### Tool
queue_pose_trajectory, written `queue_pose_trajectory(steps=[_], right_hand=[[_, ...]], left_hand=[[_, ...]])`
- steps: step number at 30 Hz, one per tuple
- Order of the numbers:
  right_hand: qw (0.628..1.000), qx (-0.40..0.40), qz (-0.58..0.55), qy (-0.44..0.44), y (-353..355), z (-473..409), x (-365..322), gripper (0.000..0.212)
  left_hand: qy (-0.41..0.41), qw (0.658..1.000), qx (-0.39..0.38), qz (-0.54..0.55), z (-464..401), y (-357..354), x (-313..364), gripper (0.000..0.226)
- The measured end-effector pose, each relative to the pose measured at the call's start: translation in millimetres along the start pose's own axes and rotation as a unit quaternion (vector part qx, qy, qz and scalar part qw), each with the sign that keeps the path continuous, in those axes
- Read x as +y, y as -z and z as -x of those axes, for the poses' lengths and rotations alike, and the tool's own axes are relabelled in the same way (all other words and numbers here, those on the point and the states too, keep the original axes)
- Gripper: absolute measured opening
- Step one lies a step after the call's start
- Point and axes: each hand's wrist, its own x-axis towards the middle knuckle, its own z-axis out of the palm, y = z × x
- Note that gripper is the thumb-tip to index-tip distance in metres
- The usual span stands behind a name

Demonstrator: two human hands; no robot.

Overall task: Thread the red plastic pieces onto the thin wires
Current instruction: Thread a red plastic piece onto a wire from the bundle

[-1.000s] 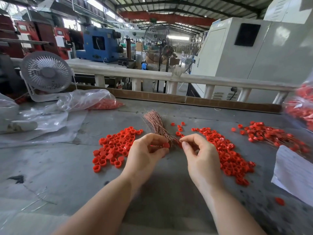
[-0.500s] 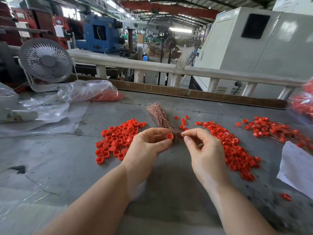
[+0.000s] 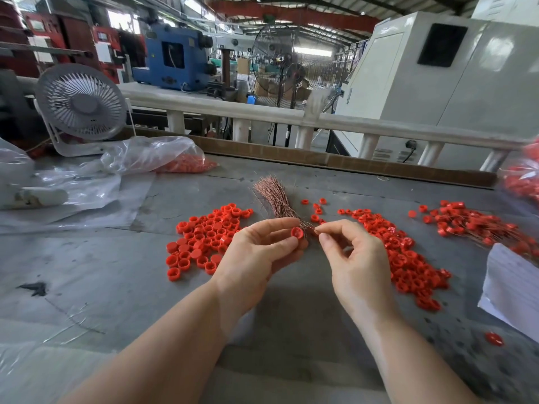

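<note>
No text, label, brand or number is legible anywhere; the paper sheet's (image 3: pixel 513 290) lines are blurred.

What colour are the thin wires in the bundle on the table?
Coppery pink-brown; the wire bundle shows best in the head view.

Factory hall w/ metal truss roof (image 3: pixel 306 13) and red overhead beam (image 3: pixel 291 16); daylight comes thru the far end and roof strips. Grey worktable (image 3: pixel 87 287) in front, white railing (image 3: pixel 379 126) behind it. Beyond: blue machine (image 3: pixel 172 62), big off-white cabinet (image 3: pixel 466 77), black pedestal fan (image 3: pixel 277 62), small white desk fan (image 3: pixel 81 103) at left.
</note>
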Motion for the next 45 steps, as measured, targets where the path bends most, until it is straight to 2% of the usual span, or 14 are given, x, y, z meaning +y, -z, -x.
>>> queue_pose_trajectory(steps=[5,16,20,31,45], right_hand=[[1.000,-0.002,-0.009,0.021,0.0,0.6,-3.6,0.021],[1.000,-0.004,-0.015,0.026,1.0,0.4,-5.6,0.020],[0.999,0.000,-0.021,0.025,2.0,-0.5,-5.9,0.018],[0.998,-0.013,-0.046,0.037,3.7,0.1,-11.9,0.023],[0.999,-0.019,-0.028,0.019,3.4,0.6,-11.5,0.023]], left_hand=[[-0.010,1.000,0.000,-0.026,0.8,-0.1,-0.1,0.028],[0.002,0.999,-0.011,0.034,1.0,-1.7,0.6,0.029],[0.000,0.999,-0.010,0.032,0.7,-1.0,0.9,0.020],[0.061,0.992,-0.031,0.103,1.5,-2.5,4.1,0.025],[0.076,0.992,-0.033,0.094,1.5,-1.5,4.8,0.025]])
